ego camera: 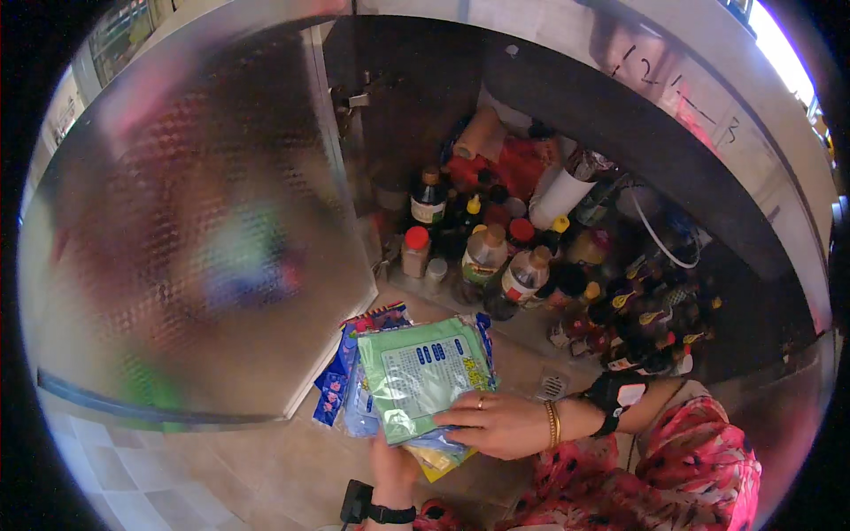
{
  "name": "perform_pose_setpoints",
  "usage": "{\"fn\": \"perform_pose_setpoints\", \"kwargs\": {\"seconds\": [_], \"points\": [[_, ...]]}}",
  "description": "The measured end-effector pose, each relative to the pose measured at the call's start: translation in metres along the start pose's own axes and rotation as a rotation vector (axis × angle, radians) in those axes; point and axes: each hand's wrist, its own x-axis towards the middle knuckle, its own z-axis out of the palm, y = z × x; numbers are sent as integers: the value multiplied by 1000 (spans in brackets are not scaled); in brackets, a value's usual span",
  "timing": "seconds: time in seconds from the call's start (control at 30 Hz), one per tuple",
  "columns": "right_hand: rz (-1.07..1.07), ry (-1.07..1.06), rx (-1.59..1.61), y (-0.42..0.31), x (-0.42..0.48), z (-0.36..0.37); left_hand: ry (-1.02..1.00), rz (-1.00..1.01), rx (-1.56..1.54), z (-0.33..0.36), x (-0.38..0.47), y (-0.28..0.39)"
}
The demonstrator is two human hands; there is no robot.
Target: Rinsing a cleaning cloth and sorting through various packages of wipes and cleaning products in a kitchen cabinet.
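A stack of flat plastic packets lies before me at lower centre, with a green packet [425, 372] bearing writing on top. Blue packets [334, 391] stick out at its left, and a yellow packet [435, 464] peeks out below. My left hand [393, 458] comes up from the bottom edge and holds the stack from below; its fingers are hidden under the packets. My right hand [495, 421], with a ring and a gold-coloured bracelet [552, 423], rests its fingers on the lower right part of the green packet; its thumb is hidden.
An open cabinet beyond the stack holds sauce bottles [483, 259], a red-capped jar [416, 251], a paper roll [479, 135] and many smaller bottles. Its shiny door [219, 265] stands open at left. A floor drain [552, 386] lies right of the packets.
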Motion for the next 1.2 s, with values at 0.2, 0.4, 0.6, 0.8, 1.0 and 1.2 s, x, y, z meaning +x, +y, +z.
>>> {"fn": "perform_pose_setpoints", "kwargs": {"seconds": [0.2,0.4,0.6,0.8,1.0,1.2], "points": [[219,313,86,12,4,-24,-48,8,-29,-3,1,-4],[761,268,181,42,8,-14,-83,3,-53,-13,7,-6],[786,392,154,64,13,10,-82,29,-71,-6,8,-3],[879,326,173,66,8,26,-79,30,-32,-22,15,-6],[775,379,365,81,5,24,-31,18,-24,-16,7,-3],[624,735,734,93,4,30,-39,60,42,-33,11,-7]]}}
